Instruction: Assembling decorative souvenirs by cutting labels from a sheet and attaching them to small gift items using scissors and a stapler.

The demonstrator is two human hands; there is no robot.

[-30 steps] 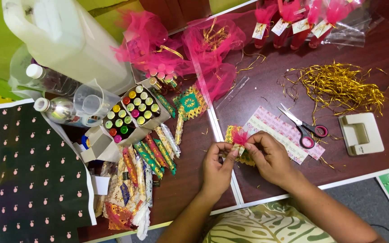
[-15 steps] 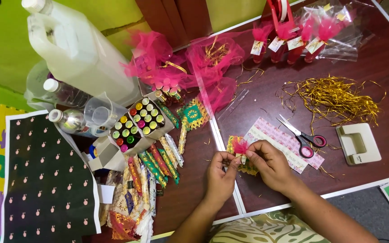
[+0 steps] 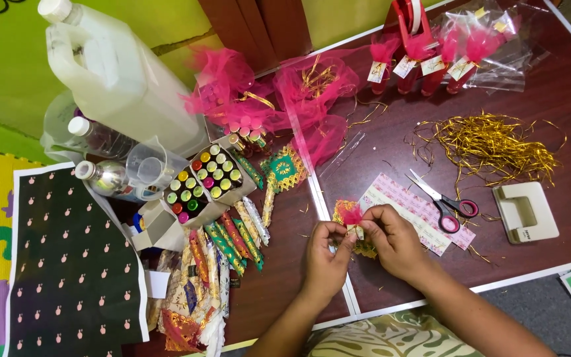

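My left hand point(image 3: 326, 254) and my right hand point(image 3: 392, 239) meet over the dark brown table point(image 3: 550, 92), fingertips pinched together on a small favour point(image 3: 351, 219) with a pink net tuft and a little tag. A patterned paper strip point(image 3: 412, 206) and a gold-trimmed piece lie right under and beside the hands. Pink-handled scissors point(image 3: 445, 205) rest just right of my right hand.
Gold tinsel point(image 3: 490, 142) and a white hole punch point(image 3: 525, 211) lie at right. Finished pink favours point(image 3: 431, 56) sit at the back, pink netting point(image 3: 279, 99) at centre. A box of coloured vials point(image 3: 203, 184), decorated tubes point(image 3: 229, 241), bottles and a large plastic jug point(image 3: 114, 73) crowd the left.
Both hands stay pinched on the small favour with slight finger movement. The view has shifted a little, so the table contents sit lower and further right in frame.
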